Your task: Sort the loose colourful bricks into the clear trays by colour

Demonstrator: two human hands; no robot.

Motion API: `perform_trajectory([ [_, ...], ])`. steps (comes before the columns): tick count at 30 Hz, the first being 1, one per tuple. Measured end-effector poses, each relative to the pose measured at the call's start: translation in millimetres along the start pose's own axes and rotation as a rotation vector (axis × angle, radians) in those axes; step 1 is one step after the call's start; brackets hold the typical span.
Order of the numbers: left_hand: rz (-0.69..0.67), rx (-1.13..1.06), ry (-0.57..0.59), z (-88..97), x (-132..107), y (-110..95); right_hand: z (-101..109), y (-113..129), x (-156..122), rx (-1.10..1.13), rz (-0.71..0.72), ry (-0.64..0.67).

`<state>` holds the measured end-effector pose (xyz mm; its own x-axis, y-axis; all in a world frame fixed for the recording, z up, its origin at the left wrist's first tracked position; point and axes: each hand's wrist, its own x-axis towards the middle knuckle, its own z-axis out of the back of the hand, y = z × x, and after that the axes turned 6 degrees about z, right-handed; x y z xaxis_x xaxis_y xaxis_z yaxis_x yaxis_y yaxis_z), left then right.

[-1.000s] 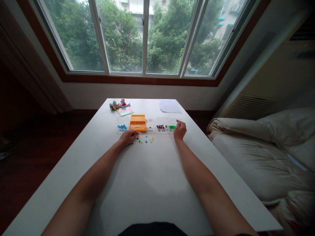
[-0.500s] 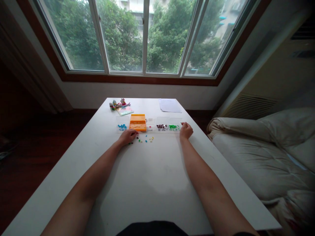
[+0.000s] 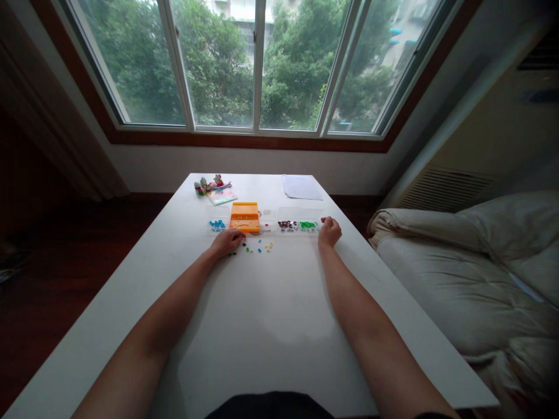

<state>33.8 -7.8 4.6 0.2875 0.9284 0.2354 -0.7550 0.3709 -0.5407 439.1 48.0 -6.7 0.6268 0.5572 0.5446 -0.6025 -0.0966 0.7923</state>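
My left hand (image 3: 229,242) rests on the table just in front of an orange open box (image 3: 245,223), its fingers drawn together at the tips. Whatever they may hold is too small to make out. Curled closed, my right hand (image 3: 330,232) lies by the right end of a row of clear lidded boxes; its grip is hidden. Green pieces (image 3: 308,225) fill the box nearest it, with dark brown pieces (image 3: 287,224) beside them. Blue pieces (image 3: 217,225) sit in a box left of the orange one. Several loose coloured bits (image 3: 259,250) lie between my hands.
The white table (image 3: 271,326) reaches toward the window. Small colourful figures (image 3: 212,184) and a shiny card (image 3: 222,196) stand at its back left, white paper sheets (image 3: 302,187) at the back right. A pale sofa (image 3: 471,273) is to the right.
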Motion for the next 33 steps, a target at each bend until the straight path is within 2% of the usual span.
perform_trajectory([
  [3, 0.015, -0.034, 0.003, -0.8, 1, 2, 0, 5, -4, -0.017, 0.067, 0.014],
  [6, 0.081, -0.111, -0.001, -0.2, 2, 5, -1, 16, -14, -0.029, 0.207, 0.056],
  [11, 0.176, -0.325, -0.048, 1.6, 6, 14, -3, 56, -44, 0.008, 0.480, 0.258],
  [14, 0.205, -0.449, -0.070, 1.5, 7, 18, -4, 88, -72, 0.073, 0.622, 0.425],
  [17, 0.194, -0.530, -0.093, 1.1, 8, 22, -4, 120, -106, 0.169, 0.788, 0.650],
  [21, 0.213, -0.558, -0.159, 2.0, 10, 29, 2, 148, -152, 0.213, 1.004, 0.956],
  [26, 0.227, -0.531, -0.195, 2.9, 11, 33, 12, 158, -186, 0.119, 1.203, 1.149],
  [33, 0.209, -0.478, -0.169, 0.1, 11, 32, 18, 160, -194, 0.028, 1.318, 1.244],
])
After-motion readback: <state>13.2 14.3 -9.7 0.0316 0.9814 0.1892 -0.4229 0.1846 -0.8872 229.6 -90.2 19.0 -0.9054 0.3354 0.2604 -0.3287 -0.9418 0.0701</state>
